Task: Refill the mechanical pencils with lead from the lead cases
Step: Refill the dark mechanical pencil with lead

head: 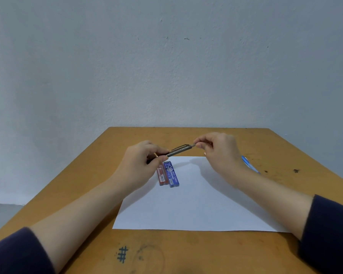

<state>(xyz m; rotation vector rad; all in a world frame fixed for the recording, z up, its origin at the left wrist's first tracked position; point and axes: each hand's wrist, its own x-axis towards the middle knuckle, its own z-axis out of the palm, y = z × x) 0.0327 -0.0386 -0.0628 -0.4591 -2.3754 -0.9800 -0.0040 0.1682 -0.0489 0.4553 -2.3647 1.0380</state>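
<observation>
Head view, hands raised over the work area. Left hand (141, 165): fingers and thumb curled round the lower barrel of a grey mechanical pencil (180, 150), holding it tilted above the counter (186, 252). Right hand (218, 153): fingertips pinched on the pencil's upper cap end, just past the clip. Whether the cap is seated or partly drawn off cannot be told.

Below the left hand, a red lead case (162, 176) and a blue lead case (173, 175) lie side by side, touching, near the far edge of a white paper sheet (196, 206). A blue pencil (250, 165) rests on the counter beyond the right wrist, partly hidden.

Stage, as judged: early. The grey pencil appears to be at the opening step. No loose lead is visible, neither case is in hand, and the blue pencil lies untouched, so loading both pencils remains to be done.
</observation>
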